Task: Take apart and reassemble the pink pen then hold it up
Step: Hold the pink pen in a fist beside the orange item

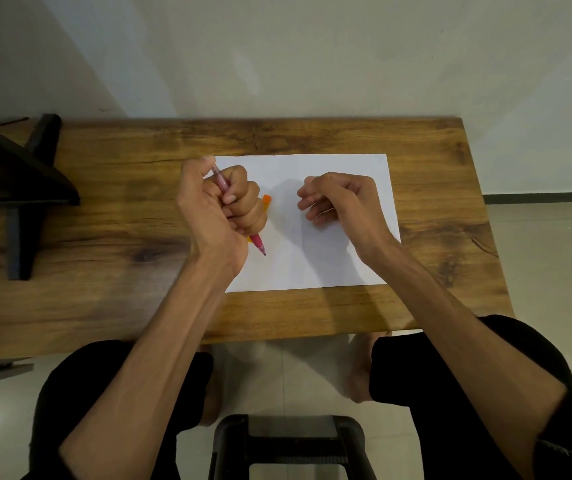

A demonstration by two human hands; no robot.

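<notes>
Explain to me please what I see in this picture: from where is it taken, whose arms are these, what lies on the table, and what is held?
There is one picture only, taken by a camera worn on a person's head, looking down. So the two bare arms belong to that person, who sits at a wooden table; no machine is involved.

On the table lies a white sheet of paper. The left hand has its fingers curled round a pink pen, tip pointing toward the person. The pen looks assembled. Behind that hand, an orange object peeks out; I cannot tell what it is.

The right hand hovers over the paper, loosely curled, holding nothing visible. A dark stand sits at the table's left end.
</notes>
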